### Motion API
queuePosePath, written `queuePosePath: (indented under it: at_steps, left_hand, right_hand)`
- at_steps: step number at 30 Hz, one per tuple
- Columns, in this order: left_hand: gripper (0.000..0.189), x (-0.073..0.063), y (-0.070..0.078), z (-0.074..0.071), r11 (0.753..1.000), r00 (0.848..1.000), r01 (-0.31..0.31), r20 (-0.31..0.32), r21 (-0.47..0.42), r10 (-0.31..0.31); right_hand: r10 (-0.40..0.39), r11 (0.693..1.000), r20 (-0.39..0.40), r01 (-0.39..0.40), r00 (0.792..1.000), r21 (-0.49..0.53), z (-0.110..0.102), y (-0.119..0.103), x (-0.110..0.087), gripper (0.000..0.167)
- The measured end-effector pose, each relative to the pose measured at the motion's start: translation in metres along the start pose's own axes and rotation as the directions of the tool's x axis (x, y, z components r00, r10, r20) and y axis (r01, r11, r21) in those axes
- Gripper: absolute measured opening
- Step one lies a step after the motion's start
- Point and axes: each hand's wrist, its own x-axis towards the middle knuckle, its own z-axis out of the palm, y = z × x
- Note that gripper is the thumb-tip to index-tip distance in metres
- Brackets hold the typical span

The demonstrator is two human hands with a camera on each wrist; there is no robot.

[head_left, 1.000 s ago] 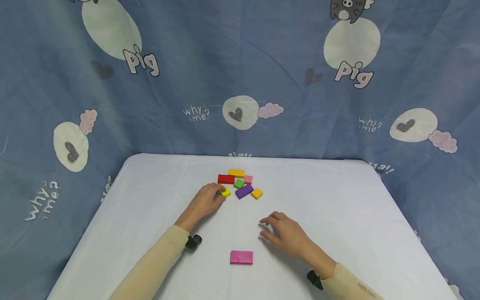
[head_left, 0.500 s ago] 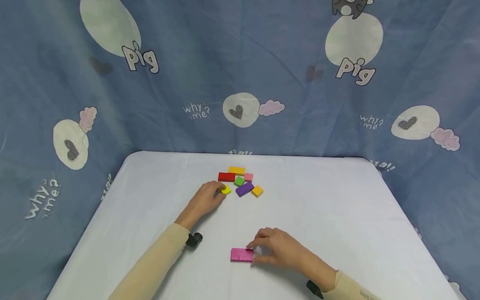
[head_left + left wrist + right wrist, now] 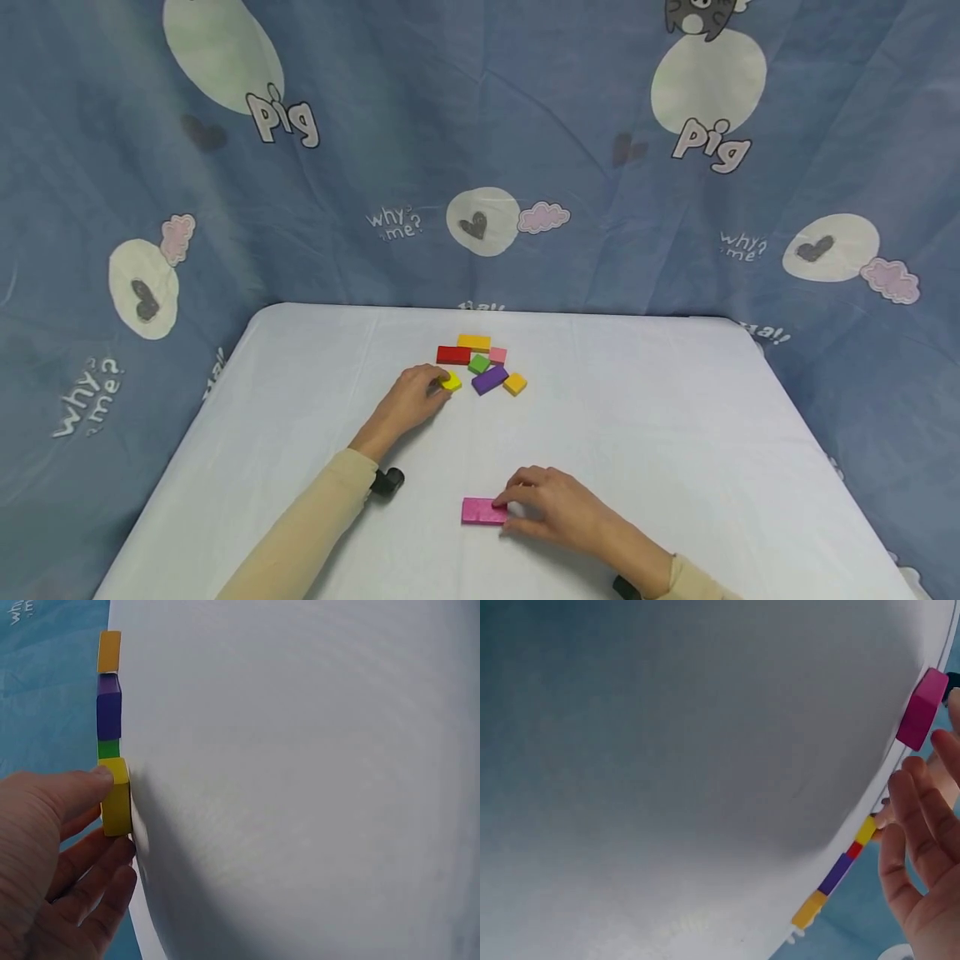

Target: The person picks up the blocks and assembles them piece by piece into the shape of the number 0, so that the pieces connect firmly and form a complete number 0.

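Magenta block (image 3: 478,512), coloured blocks (image 3: 478,364) clustered beyond

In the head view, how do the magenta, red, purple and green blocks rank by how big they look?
1. Magenta block: largest, though it also lies nearest the camera.
2. Red block and purple block: too alike to rank.
3. Green block: smallest.

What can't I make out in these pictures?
Yellow block: head view, left end hidden by the left hand.
Magenta block: head view, right end partly covered by the right hand; whether gripped is unclear.
The right hand itself: right wrist view, cut off by the right edge.
Green block: left wrist view, partly hidden by the yellow block.
Pig print: head view, cut off by the top edge.
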Motion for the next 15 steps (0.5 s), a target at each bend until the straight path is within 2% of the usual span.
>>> queuePosePath:
  at_steps: [8, 15]
  left_hand:
    - [0.031, -0.0024, -0.0008, -0.0012, 1.0, 1.0, 0.008, -0.009, -0.013, -0.008]
    - [0.03, -0.0054, -0.0031, -0.0029, 0.999, 0.999, -0.027, -0.045, -0.039, 0.025]
  right_hand:
    - [0.017, 1.0, 0.047, -0.016, 0.999, -0.005, 0.0021, -0.0013, 0.0021, 0.022]
    - [0.026, 1.0, 0.049, -0.026, 0.998, -0.007, 0.0021, -0.0033, 0.0028, 0.021]
